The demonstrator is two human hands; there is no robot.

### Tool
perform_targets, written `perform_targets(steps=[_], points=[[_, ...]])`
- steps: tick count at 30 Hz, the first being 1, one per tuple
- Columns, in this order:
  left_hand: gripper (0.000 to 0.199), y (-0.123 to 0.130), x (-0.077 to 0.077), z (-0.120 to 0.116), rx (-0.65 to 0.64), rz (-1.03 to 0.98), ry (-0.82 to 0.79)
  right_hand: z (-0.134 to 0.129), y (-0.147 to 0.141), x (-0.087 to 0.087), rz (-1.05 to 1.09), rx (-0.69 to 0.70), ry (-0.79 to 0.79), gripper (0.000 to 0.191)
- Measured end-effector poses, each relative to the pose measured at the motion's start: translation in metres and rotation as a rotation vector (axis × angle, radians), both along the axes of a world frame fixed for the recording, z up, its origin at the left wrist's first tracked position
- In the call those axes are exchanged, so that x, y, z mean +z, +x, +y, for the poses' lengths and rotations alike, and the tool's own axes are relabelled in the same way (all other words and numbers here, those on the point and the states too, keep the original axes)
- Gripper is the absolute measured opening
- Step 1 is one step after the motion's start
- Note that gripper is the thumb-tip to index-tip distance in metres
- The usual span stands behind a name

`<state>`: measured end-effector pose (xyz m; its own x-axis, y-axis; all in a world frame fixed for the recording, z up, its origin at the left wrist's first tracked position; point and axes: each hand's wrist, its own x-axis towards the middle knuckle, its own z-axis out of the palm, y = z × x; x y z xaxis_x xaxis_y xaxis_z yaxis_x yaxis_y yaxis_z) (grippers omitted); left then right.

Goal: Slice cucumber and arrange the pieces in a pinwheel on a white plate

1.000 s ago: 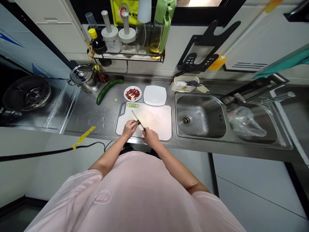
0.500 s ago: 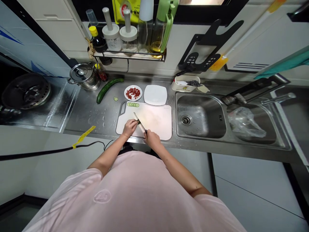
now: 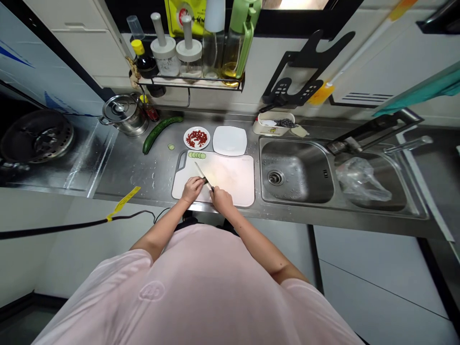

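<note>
My right hand (image 3: 222,200) is closed round the dark handle of a knife (image 3: 203,174), whose blade points up and left over the white cutting board (image 3: 233,177). Against the blade, the fingers of my left hand (image 3: 193,188) are pressed round a small dark green piece, which looks like cucumber and is mostly hidden. Overlapping pale green slices (image 3: 197,155) lie in a row at the board's top left. Behind the board are a plate of chopped red pieces (image 3: 196,138) and a bare white plate (image 3: 230,140). A long cucumber (image 3: 160,132) and a single slice (image 3: 171,146) rest further left.
A steel pot (image 3: 124,115) stands at the back left, near a black pan (image 3: 36,136). To the right are a sink (image 3: 298,172) and a second basin with a plastic bag (image 3: 361,178). A rack (image 3: 190,82) of bottles and jars hangs above the counter.
The knife has shifted slightly left and up with my right hand. My left hand stays nearly in place at the green piece. The whole view has moved a little.
</note>
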<state>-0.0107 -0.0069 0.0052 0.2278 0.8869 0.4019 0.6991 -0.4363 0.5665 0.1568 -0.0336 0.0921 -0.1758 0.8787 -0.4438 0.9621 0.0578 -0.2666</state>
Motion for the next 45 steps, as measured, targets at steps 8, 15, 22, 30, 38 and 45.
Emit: perform_targets(steps=[8,15,22,30,38,45], points=[[0.022,0.000,-0.001,0.000,0.014,-0.012,-0.011,-0.026,0.022,0.004,-0.038,0.009,-0.034,0.028],[0.022,0.000,0.000,0.000,0.000,-0.015,-0.004,-0.031,0.023,0.004,-0.054,0.011,-0.058,0.029],[0.022,0.000,-0.001,0.000,0.004,-0.018,0.001,-0.014,0.012,-0.001,-0.037,0.013,-0.055,0.031],[0.023,0.000,0.000,0.000,0.004,-0.002,-0.001,0.006,-0.003,-0.006,-0.007,0.022,-0.004,0.032],[0.023,0.001,0.000,0.000,0.007,-0.007,-0.008,0.010,-0.007,-0.011,-0.004,0.023,0.037,0.030],[0.022,0.001,-0.001,0.000,0.008,-0.018,-0.010,-0.024,0.021,-0.005,-0.034,0.022,-0.025,0.029]])
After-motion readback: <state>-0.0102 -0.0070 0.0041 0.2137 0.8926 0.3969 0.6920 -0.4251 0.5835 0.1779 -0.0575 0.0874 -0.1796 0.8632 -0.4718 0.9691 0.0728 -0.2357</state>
